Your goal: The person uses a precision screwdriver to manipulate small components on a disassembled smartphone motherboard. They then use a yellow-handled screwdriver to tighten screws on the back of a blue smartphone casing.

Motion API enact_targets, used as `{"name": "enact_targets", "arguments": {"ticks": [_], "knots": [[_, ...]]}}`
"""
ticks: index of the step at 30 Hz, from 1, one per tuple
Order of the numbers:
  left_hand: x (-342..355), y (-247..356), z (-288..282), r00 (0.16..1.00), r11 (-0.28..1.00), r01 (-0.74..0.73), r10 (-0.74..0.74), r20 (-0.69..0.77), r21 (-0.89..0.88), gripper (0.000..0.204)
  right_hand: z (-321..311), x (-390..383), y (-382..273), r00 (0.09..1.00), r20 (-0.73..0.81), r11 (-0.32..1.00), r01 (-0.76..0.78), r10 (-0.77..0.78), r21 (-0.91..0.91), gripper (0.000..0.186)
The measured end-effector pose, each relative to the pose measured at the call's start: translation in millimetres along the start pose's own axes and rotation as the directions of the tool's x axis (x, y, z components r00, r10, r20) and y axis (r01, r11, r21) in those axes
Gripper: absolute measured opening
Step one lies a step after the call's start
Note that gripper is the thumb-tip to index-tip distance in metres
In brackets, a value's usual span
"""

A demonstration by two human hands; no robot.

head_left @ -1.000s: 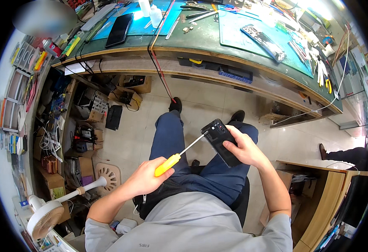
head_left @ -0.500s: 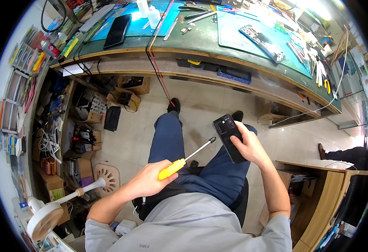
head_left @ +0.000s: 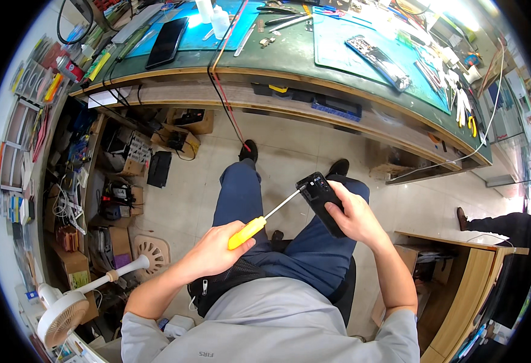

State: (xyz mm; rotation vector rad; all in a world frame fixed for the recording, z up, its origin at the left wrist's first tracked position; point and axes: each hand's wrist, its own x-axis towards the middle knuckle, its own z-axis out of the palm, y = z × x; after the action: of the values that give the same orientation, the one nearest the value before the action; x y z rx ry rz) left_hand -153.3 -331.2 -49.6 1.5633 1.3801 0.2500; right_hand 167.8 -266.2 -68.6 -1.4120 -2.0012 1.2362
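Above my lap, my left hand [head_left: 220, 248] is closed round the yellow handle of a screwdriver [head_left: 247, 233]. Its metal shaft points up and right, and the tip meets the upper left edge of a black smartphone [head_left: 321, 199]. My right hand [head_left: 354, 213] grips that phone by its right side, thumb across the face toward me. A camera cluster shows at the phone's top end, so its back is toward me. Whether the screwdriver tip presses on the phone or only overlaps it, I cannot tell.
Ahead stands a green-topped workbench [head_left: 290, 51] with blue mats, an opened phone [head_left: 377, 62], another black phone [head_left: 167, 43] and white bottles [head_left: 220, 24]. Red and black cables hang over its front edge. A white fan [head_left: 65, 317] is at lower left, a wooden cabinet [head_left: 459, 296] at right.
The screwdriver's tip has come to the phone's upper left edge, where before there was a small gap. The phone has shifted slightly left in my right hand.
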Motion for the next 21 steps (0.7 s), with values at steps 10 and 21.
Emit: {"name": "enact_targets", "arguments": {"ticks": [10, 21], "knots": [[5.5, 0.9, 3.7, 0.999, 0.999, -0.032, 0.032, -0.019, 0.004, 0.029, 2.4, 0.4, -1.3, 1.0, 0.02, 1.0, 0.011, -0.011, -0.006, 0.045], [5.5, 7.7, 0.8, 1.0, 1.0, 0.007, -0.008, 0.019, 0.029, 0.026, -0.2, -0.5, -3.7, 1.0, 0.01, 1.0, 0.003, -0.003, 0.019, 0.045]]}}
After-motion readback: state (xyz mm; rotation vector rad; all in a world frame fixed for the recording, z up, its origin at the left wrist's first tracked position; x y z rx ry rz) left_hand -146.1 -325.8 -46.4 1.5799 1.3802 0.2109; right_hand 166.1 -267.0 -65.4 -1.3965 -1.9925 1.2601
